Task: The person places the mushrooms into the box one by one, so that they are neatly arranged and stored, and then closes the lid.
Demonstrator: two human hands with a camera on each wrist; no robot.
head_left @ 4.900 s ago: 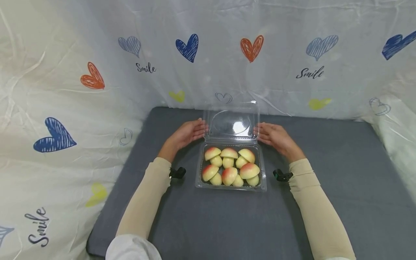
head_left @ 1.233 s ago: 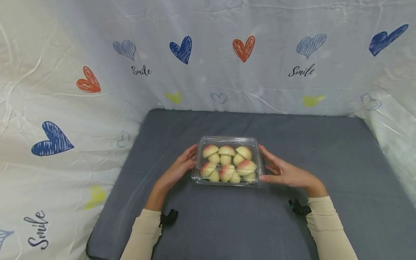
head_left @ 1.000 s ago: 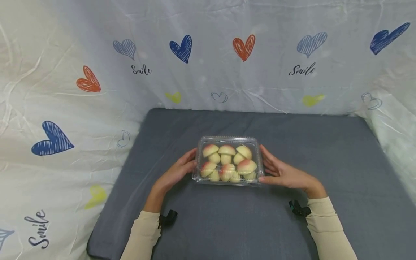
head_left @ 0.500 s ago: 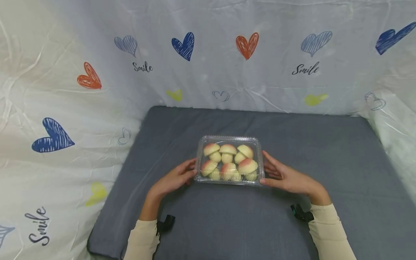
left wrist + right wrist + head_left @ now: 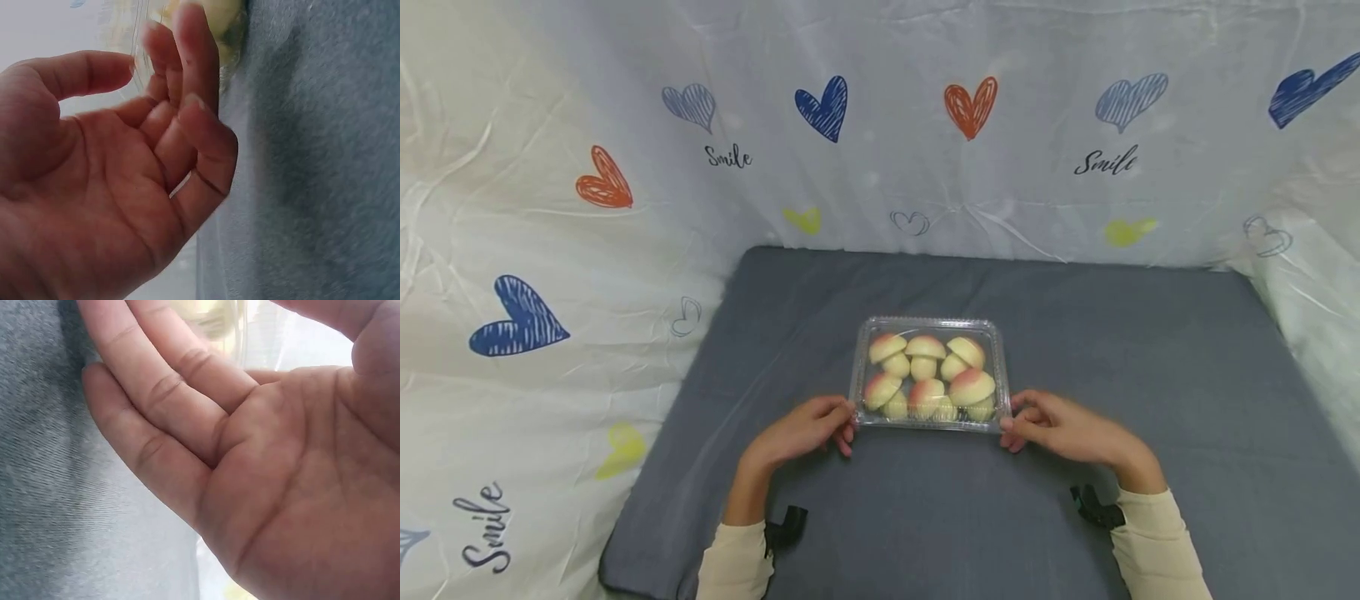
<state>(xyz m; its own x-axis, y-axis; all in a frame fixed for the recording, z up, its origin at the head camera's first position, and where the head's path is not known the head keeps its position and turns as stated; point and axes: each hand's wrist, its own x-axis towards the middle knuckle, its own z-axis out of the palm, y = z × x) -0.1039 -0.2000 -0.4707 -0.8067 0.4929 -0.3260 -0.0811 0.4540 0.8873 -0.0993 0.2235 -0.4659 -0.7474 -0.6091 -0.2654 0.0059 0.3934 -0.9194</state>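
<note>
A clear plastic clamshell container (image 5: 931, 327) lies closed on the dark grey table, its lid down over the food. Inside sit several mushroom-shaped buns (image 5: 925, 347) with pale stems and pink-tinged caps, in two rows. At the front left corner my left hand (image 5: 801, 432) pinches the rim between thumb and fingers. My right hand (image 5: 1071, 429) pinches the front right corner likewise, with its lower fingers curled by the table. The left wrist view shows the left thumb (image 5: 103, 72) at the container's edge; the right fingertips are partly cut off in the right wrist view.
The grey padded table (image 5: 925, 517) spreads around the container. A white curtain (image 5: 880, 158) printed with hearts and "Smile" hangs along the back and left side. A small black device (image 5: 786, 527) is strapped at each wrist.
The lid, standing raised at first, is now down over the buns. Both hands have slid from the container's sides toward me to its front corners, their fingers curling more.
</note>
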